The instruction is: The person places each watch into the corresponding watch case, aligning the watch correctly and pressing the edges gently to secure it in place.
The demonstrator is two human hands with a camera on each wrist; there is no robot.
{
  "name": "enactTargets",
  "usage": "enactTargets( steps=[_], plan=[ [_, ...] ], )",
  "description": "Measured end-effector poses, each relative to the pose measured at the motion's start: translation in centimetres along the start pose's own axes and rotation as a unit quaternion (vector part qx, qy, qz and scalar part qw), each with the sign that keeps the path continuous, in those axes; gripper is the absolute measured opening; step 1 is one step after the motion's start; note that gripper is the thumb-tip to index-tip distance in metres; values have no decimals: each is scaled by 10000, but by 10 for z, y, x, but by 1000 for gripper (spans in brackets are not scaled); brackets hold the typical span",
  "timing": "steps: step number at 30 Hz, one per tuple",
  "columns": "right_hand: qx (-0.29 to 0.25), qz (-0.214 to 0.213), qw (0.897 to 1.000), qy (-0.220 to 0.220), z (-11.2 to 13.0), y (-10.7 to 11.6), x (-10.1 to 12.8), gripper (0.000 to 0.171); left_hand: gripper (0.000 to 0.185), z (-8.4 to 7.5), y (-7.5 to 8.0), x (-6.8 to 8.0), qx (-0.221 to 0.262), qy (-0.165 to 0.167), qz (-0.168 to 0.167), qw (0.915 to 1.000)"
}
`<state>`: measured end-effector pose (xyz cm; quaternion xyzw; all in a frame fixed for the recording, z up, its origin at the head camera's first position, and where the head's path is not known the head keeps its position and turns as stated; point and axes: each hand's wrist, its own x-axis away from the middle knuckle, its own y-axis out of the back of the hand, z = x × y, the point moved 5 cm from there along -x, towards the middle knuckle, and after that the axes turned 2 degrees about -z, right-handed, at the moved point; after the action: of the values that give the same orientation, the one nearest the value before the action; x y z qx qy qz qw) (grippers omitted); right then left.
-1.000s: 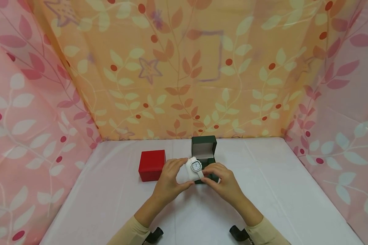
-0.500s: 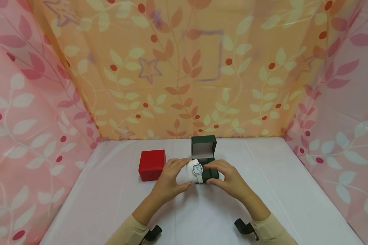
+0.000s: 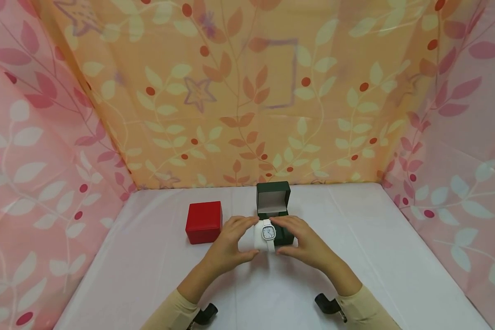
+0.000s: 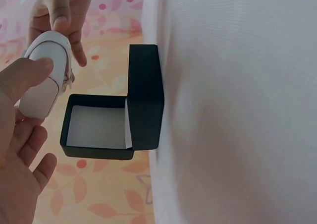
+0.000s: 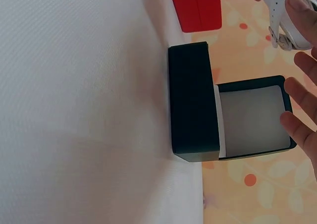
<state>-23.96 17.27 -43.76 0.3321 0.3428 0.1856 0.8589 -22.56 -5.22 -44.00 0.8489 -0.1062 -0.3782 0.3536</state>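
Observation:
A white wristwatch (image 3: 268, 232) with a square-cornered face is strapped round a white cushion (image 3: 257, 236), held up in front of an open dark green watch box (image 3: 274, 187). My left hand (image 3: 227, 245) grips the cushion's left end, its thumb across the end in the left wrist view. On the other side my right hand (image 3: 307, 245) pinches the watch at its edge; the thumb lies on the strap (image 4: 65, 48) in the left wrist view. The buckle (image 5: 283, 41) hangs at the strap's underside in the right wrist view. Both hands partly cover the cushion.
A closed red box (image 3: 204, 222) stands left of the green box, close to my left hand. White cloth covers the table (image 3: 148, 256). Patterned curtains (image 3: 247, 91) enclose the back and both sides. The green box's lid stands upright.
The watch and cushion have turned more upright and shifted slightly right and toward me. My right hand drew back from the strap, then came back against the watch. Both boxes stay put.

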Motion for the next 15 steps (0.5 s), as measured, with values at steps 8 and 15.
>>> enactTargets(
  steps=[8, 15],
  plan=[
    [-99, -30, 9999, -79, 2, 0, 0, 87, 86, -3, 1, 0, 195, 165, 82, 9996],
    [-128, -121, 9998, -67, 3, -1, 0, 88, 88, -4, 0, 0, 409, 276, 27, 9988]
  ],
)
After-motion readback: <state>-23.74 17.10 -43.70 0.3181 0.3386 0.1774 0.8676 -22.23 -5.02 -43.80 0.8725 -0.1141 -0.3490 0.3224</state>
